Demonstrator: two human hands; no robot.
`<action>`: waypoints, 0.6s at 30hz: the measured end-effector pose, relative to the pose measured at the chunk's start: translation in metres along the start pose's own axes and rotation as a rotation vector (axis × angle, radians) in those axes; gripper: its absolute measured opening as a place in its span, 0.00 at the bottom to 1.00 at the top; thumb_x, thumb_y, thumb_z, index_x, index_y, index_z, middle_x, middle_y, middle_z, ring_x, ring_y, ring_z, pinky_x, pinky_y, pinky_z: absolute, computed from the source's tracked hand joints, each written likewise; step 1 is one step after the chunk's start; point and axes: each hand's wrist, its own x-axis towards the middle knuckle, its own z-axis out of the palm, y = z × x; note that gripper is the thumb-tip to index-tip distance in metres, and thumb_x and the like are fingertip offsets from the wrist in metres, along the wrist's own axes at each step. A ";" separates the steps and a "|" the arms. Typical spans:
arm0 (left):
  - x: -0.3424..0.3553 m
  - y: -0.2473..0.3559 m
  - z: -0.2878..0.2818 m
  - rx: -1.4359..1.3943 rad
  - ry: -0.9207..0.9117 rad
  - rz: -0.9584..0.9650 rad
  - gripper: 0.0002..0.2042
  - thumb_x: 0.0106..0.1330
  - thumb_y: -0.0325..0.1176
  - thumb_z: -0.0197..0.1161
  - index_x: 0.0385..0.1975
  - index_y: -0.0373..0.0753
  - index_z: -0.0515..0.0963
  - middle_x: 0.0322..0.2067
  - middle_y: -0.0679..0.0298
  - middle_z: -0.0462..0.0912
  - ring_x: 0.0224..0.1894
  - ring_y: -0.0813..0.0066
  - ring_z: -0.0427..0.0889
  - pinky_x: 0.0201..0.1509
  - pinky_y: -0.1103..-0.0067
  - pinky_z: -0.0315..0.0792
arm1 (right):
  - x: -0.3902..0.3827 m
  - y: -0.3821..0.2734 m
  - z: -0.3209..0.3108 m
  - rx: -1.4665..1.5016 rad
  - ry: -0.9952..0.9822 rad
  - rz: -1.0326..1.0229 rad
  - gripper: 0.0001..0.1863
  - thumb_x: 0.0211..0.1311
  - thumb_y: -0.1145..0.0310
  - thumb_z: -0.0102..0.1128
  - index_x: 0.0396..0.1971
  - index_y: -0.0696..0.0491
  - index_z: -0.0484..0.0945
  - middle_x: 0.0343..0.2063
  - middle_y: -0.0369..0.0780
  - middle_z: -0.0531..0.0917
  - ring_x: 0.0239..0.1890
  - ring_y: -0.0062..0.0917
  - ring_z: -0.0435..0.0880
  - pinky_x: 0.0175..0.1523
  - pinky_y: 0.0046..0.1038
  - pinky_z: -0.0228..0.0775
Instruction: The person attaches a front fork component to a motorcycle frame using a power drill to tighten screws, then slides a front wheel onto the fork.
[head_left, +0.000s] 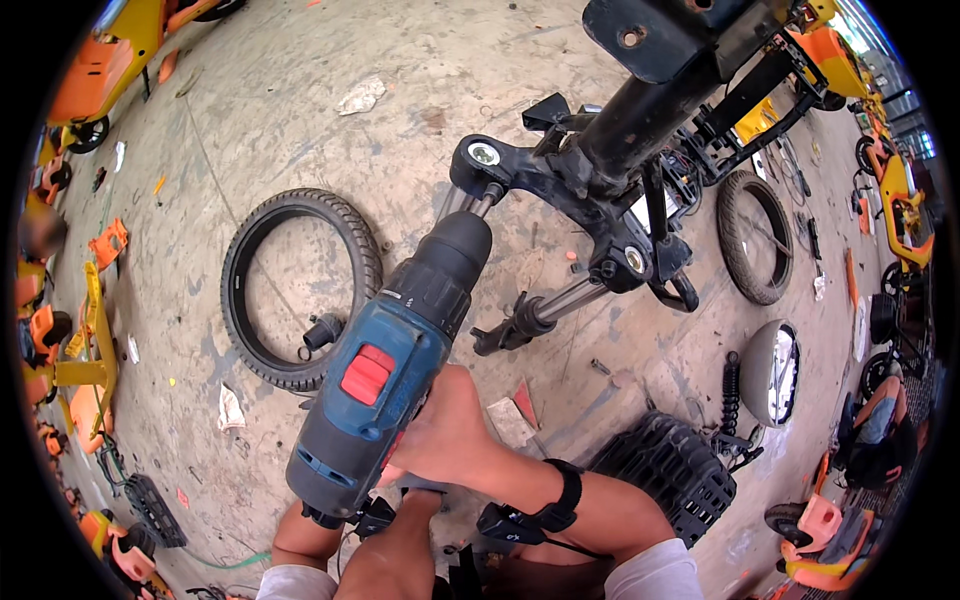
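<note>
My right hand (448,425) is wrapped round the grip of a blue and black cordless drill (385,350) with a red switch on top. The drill slants up and away, its bit meeting a bolt (493,192) on the black fork clamp (560,205) of a vehicle frame. One fork leg (530,318) hangs from the clamp's right end; the other is mostly hidden behind the drill. My left forearm (308,540) comes in at the lower left, and its hand is hidden beneath the rear of the drill.
A loose tyre (240,300) lies left of the drill, and another tyre (735,270) at the right. A black slotted plastic part (670,470), a coil-spring shock absorber (731,390) and a grey oval shell (770,375) lie lower right. Orange and yellow scooters (900,210) line both sides.
</note>
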 end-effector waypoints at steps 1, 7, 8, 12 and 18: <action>0.001 0.000 0.000 -0.001 0.001 0.002 0.38 0.50 0.40 0.75 0.62 0.39 0.67 0.59 0.57 0.72 0.60 0.60 0.71 0.64 0.67 0.65 | 0.000 0.000 0.000 0.007 0.006 -0.016 0.23 0.39 0.70 0.79 0.38 0.61 0.81 0.31 0.39 0.86 0.34 0.15 0.82 0.41 0.23 0.76; -0.001 -0.001 -0.004 0.017 -0.001 0.004 0.35 0.51 0.40 0.75 0.61 0.40 0.68 0.57 0.57 0.73 0.59 0.60 0.72 0.63 0.67 0.66 | 0.002 0.001 0.000 -0.054 -0.004 -0.014 0.26 0.39 0.63 0.80 0.37 0.61 0.79 0.30 0.44 0.86 0.34 0.17 0.83 0.42 0.25 0.75; 0.000 -0.001 -0.004 0.020 -0.002 0.006 0.35 0.51 0.40 0.74 0.61 0.40 0.69 0.57 0.58 0.74 0.59 0.60 0.72 0.63 0.67 0.66 | 0.002 0.002 0.000 -0.057 0.007 -0.046 0.26 0.39 0.63 0.80 0.37 0.61 0.79 0.30 0.44 0.86 0.34 0.18 0.83 0.42 0.26 0.75; 0.000 -0.003 -0.005 0.032 0.006 0.010 0.34 0.52 0.40 0.74 0.60 0.41 0.69 0.56 0.58 0.75 0.58 0.60 0.73 0.62 0.67 0.67 | 0.002 0.016 0.005 0.137 0.040 -0.082 0.26 0.40 0.66 0.79 0.40 0.60 0.78 0.32 0.42 0.85 0.35 0.19 0.83 0.43 0.26 0.75; 0.003 0.003 -0.003 0.013 0.014 -0.056 0.32 0.53 0.39 0.73 0.59 0.41 0.71 0.56 0.59 0.76 0.58 0.59 0.74 0.62 0.66 0.67 | 0.003 0.006 -0.001 -0.036 -0.012 -0.040 0.27 0.42 0.69 0.78 0.43 0.61 0.76 0.34 0.40 0.84 0.37 0.18 0.81 0.45 0.24 0.74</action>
